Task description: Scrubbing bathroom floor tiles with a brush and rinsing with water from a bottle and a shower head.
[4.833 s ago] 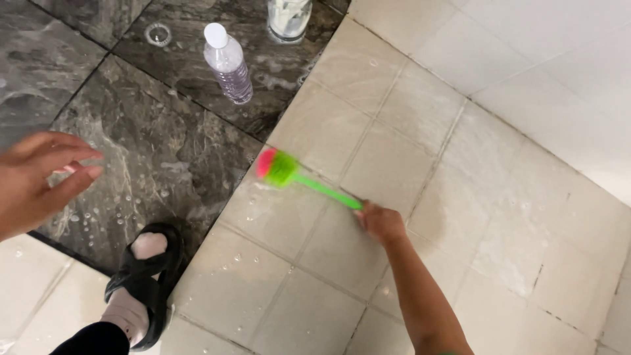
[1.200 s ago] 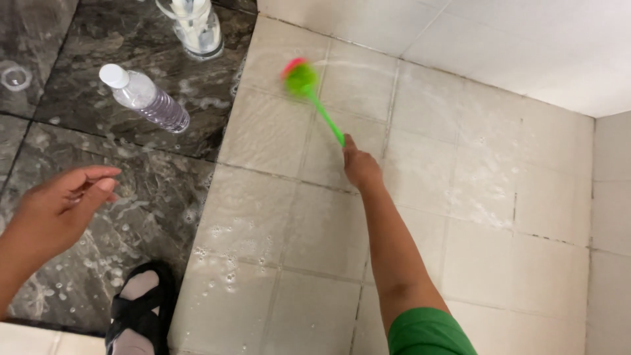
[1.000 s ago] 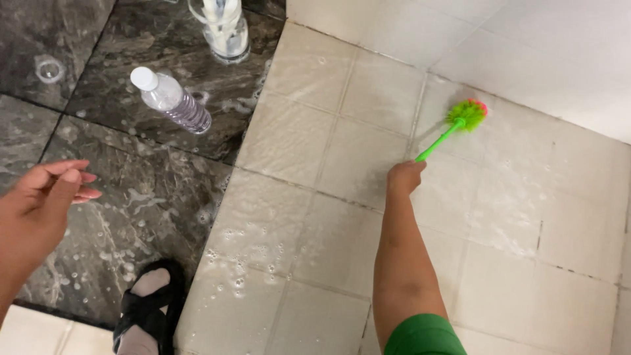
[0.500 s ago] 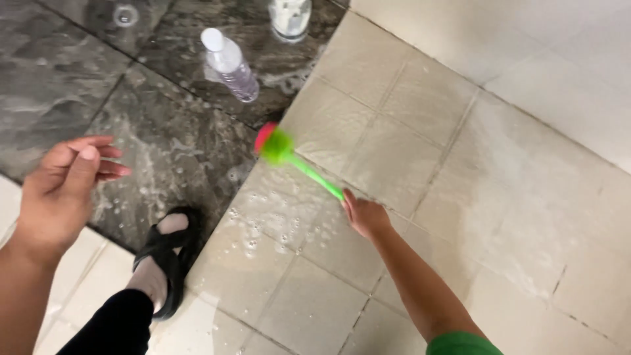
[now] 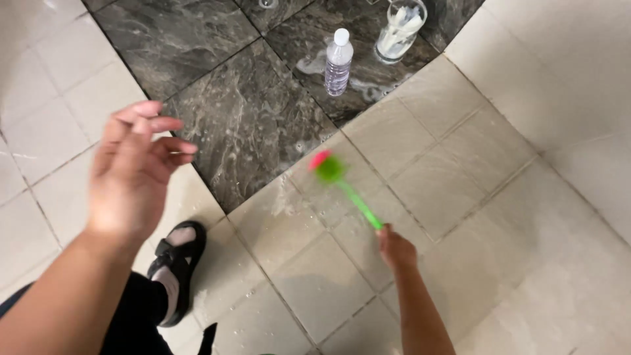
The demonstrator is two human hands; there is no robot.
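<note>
Gripping green brush [image 5: 342, 187], right hand [image 5: 396, 248].

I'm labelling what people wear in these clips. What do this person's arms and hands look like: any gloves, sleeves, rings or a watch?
Both hands are bare: no gloves on the left hand or the right hand. No ring, watch or bracelet shows on either. Both forearms are uncovered as far as the picture's edge, so no sleeve is visible in this view. Lower down, dark trousers and a black strapped sandal show.
</note>
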